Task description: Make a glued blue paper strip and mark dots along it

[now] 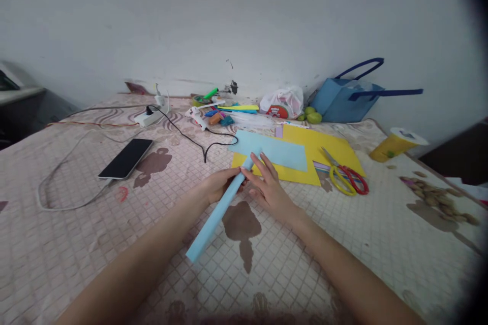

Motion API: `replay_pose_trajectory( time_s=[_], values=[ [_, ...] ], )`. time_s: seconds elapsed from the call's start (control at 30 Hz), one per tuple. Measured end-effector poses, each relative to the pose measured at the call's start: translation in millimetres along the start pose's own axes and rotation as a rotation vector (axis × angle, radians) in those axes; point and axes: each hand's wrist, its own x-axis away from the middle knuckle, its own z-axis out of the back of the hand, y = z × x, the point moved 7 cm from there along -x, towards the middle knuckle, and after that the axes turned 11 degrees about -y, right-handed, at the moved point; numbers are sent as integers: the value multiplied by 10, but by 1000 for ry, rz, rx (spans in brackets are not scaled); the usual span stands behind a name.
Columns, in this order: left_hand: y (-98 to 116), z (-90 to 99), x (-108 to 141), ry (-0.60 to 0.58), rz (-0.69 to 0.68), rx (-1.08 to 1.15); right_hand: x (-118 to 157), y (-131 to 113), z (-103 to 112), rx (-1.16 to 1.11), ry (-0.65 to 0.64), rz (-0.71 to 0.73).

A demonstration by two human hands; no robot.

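A long, narrow folded strip of light blue paper (215,218) slants across the middle of the view, its near end toward me. My left hand (223,184) grips it from the left near its far end, with fingers partly hidden beneath. On the right side, my right hand (267,183) touches the same far part, thumb and fingertips on the strip. Just beyond lie a flat light blue sheet (282,151) and yellow sheets (324,141). Scissors (345,175) with red and yellow handles rest on the right edge of the yellow paper.
A phone (126,158) with its cable lies left. Behind are a power strip (152,116), glue gun (198,118), clay pieces (215,119), white bag (284,101) and blue bag (343,99). Right are a yellow roll (392,147) and a peanut pile (438,198).
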Motion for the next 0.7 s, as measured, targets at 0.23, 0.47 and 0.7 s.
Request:
replay_pose_trajectory(
  time_s=[0.23,0.47,0.7],
  values=[
    [-43,-111,38,-70,56,-14,62,537,109,18,145,-167],
    [-13,-78,26,-52,41,-10,26,225,74,15,53,-52],
    [-32,-126,40,-120,51,-51,49,409,109,25,115,-105]
  ],
)
